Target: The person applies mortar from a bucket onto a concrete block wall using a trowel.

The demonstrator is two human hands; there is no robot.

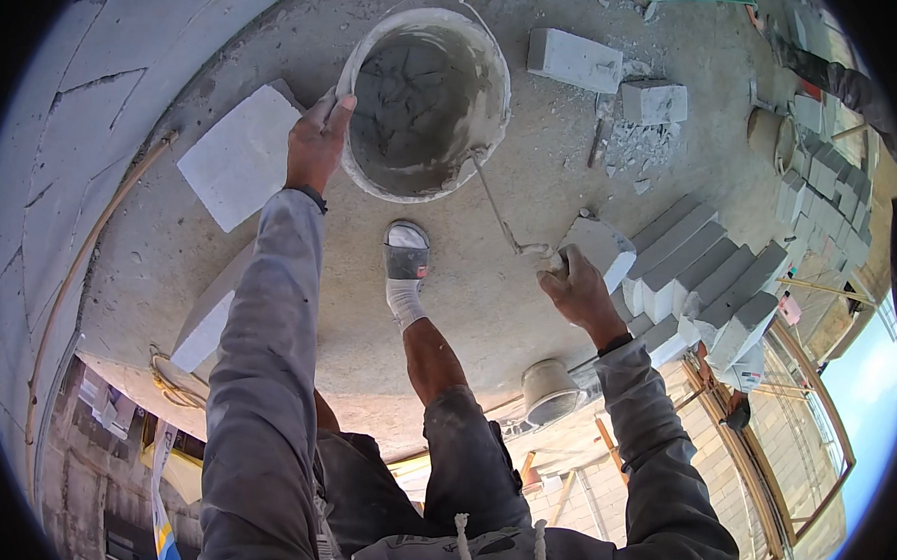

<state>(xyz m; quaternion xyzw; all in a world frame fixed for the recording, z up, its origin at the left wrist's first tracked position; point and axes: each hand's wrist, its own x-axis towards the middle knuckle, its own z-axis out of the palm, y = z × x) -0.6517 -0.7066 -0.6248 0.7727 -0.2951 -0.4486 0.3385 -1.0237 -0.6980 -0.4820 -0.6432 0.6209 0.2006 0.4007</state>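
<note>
A round bucket [505, 87] of wet grey mortar [401, 102] stands on the floor in front of me. My left hand [319, 143] grips its left rim, thumb on top. In my right hand [577, 292], to the lower right of the bucket, is the grip end of a thin bent metal-rod tool [497, 206]. Its far end meets the bucket's lower right rim; I cannot make out what shape its head has. A pale block [243, 157] lies beside my left forearm, and another block [599, 248] lies just beyond my right hand.
Stacked grey blocks [703, 269] fill the right side. Two blocks [574, 59] [654, 102] lie among rubble [643, 151] at the upper right. A smaller bucket [550, 391] sits near my right forearm. A block wall [51, 127] rises at left. Another person [841, 88] shows at far right.
</note>
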